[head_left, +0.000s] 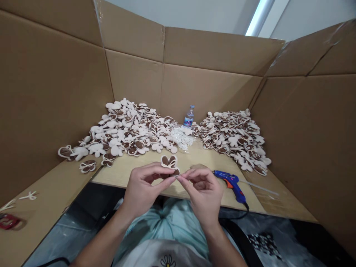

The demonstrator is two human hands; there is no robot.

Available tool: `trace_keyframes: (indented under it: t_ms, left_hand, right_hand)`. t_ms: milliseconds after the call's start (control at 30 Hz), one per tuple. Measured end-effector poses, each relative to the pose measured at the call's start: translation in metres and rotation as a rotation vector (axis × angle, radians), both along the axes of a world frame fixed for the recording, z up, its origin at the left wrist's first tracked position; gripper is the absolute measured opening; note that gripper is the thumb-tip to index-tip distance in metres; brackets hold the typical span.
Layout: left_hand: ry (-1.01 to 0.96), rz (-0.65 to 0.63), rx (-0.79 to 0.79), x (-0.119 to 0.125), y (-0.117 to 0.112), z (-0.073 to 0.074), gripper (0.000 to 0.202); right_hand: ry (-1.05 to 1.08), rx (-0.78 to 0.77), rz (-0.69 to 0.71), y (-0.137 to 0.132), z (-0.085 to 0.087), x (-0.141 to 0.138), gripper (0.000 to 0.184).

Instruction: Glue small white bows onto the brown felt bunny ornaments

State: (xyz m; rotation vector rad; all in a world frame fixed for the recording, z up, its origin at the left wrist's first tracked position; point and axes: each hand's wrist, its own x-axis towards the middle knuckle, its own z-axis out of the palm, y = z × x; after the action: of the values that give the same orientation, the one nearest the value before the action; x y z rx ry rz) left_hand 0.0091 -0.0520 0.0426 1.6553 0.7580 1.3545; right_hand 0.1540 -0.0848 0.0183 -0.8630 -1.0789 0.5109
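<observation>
My left hand (pixel 146 187) and my right hand (pixel 201 189) meet at the middle of the board, pinching the lower edge of a brown-and-cream butterfly-shaped fabric piece (pixel 169 162) between thumbs and fingers. Its upper wings stand above my fingertips, and its lower part is partly hidden by them. Just beyond my right hand lies a blue and orange hot glue gun (pixel 230 184), and my hand does not touch it. A thin glue stick (pixel 261 188) stretches to the gun's right.
Two large heaps of butterfly pieces (pixel 128 128) (pixel 233 139) fill the far corners of a light wooden board (pixel 200 157), with white lace (pixel 182 137) and a plastic water bottle (pixel 189 116) between them. Cardboard walls (pixel 205 70) surround the board.
</observation>
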Motion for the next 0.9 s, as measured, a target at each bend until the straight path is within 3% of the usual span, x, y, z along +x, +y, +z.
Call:
trace_keyframes:
  t_ms: [167,433,633,900]
  left_hand:
    - [-0.011,-0.044,-0.073,-0.002,0.0,0.001,0.01]
    - [0.047,-0.231,-0.243,-0.009,0.0,0.003,0.02]
    - [0.042,-0.335,-0.254,-0.011,0.0,0.004,0.033]
    - [0.013,-0.361,-0.328,-0.011,-0.002,0.003,0.039]
  right_hand:
    - [0.098,-0.099,0.138,0.001,0.003,0.004,0.031]
    - [0.11,-0.288,0.472,0.005,0.013,0.026,0.044]
    - [0.056,-0.324,0.526,0.008,0.016,0.025,0.038]
    - [0.141,-0.315,0.52,-0.001,0.009,0.019,0.033]
